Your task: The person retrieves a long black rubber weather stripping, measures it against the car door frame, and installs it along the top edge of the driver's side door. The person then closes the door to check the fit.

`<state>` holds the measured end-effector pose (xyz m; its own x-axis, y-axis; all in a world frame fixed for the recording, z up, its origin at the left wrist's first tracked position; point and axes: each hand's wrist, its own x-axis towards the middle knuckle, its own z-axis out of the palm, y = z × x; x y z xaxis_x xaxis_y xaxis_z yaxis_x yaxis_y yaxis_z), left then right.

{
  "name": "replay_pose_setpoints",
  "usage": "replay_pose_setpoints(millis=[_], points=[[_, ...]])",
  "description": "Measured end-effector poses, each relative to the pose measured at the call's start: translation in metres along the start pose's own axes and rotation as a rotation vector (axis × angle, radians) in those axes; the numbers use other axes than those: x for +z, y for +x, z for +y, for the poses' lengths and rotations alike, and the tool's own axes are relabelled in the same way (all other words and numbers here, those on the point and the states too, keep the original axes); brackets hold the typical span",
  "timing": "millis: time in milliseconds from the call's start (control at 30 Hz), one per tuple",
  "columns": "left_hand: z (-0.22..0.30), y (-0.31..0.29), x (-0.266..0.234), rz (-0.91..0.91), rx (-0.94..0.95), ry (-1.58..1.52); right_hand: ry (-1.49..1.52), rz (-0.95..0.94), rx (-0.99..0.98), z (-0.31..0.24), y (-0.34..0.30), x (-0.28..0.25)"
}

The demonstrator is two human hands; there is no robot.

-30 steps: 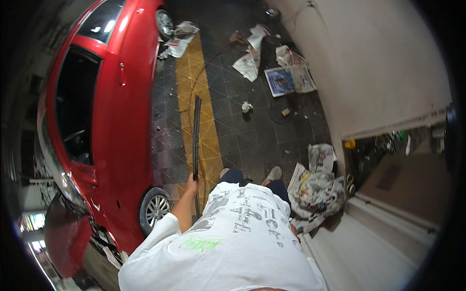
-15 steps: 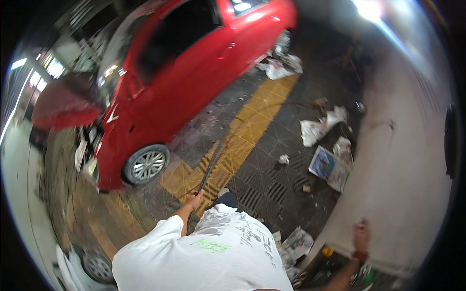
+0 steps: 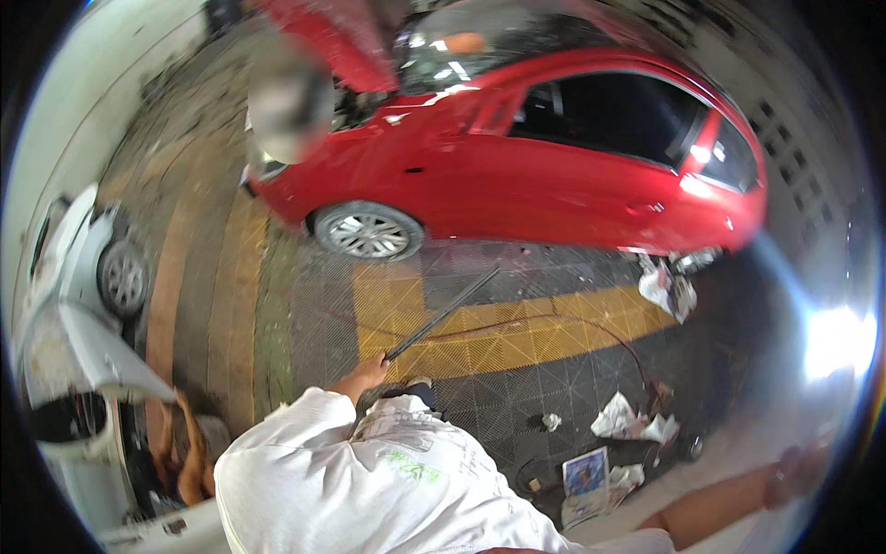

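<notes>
My left hand (image 3: pixel 374 367) is closed round the near end of a long, thin, dark strip (image 3: pixel 443 314). The strip slants up and to the right over the floor, its far end apart from the red car (image 3: pixel 544 185). Whether it is trim or some other part I cannot make out. Stretched out to the far right, my right hand (image 3: pixel 808 462) is blurred against the pale wall and glare; its fingers do not show clearly. The car stands across the upper middle with its bonnet raised and its side toward me.
A red hose (image 3: pixel 554 317) crosses the yellow floor band. Newspapers (image 3: pixel 588 480) and crumpled paper (image 3: pixel 618 417) lie at lower right. Another person's arms (image 3: pixel 191 452) reach to a white car panel (image 3: pixel 125 355) at lower left. A bright lamp (image 3: pixel 838 342) shines at right.
The view has turned left, so the red car now lies across the middle. My right arm has swung from lower right to farther out and up. The strip stays in my left hand.
</notes>
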<state>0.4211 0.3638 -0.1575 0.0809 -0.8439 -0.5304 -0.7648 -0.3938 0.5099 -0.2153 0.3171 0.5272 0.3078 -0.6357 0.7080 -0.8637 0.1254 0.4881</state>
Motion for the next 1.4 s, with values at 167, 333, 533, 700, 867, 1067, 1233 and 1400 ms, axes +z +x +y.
replay_pose_setpoints(millis=[167,333,533,700,867,1067,1233,1400], points=[[-0.018,-0.007,-0.043,0.307,0.028,-0.203,0.539,-0.261,0.004,-0.156,-0.007,0.215],[-0.023,-0.041,-0.072,0.687,0.04,-0.381,1.073,-0.93,-0.152,-0.382,-0.18,0.337],[-0.013,-0.128,-0.078,0.975,-0.213,-0.639,1.247,-1.479,-0.596,-0.526,-0.338,0.294],[-0.024,-0.168,-0.078,1.259,-0.321,-0.743,1.361,-1.84,-0.578,-0.557,-0.39,0.314],[-0.032,-0.197,-0.123,1.373,-0.447,-0.773,0.883,-1.559,-0.819,-0.522,-0.37,0.482],[-0.101,-0.194,-0.141,1.512,-0.502,-0.895,0.951,-1.659,-0.046,-0.567,-0.31,0.531],[-0.192,-0.2,-0.179,1.534,-0.617,-0.93,0.923,-1.805,-0.091,-0.709,-0.264,0.442],[-0.297,-0.216,-0.23,1.574,-0.601,-0.917,1.025,-1.516,-0.887,-0.878,-0.208,0.308]])
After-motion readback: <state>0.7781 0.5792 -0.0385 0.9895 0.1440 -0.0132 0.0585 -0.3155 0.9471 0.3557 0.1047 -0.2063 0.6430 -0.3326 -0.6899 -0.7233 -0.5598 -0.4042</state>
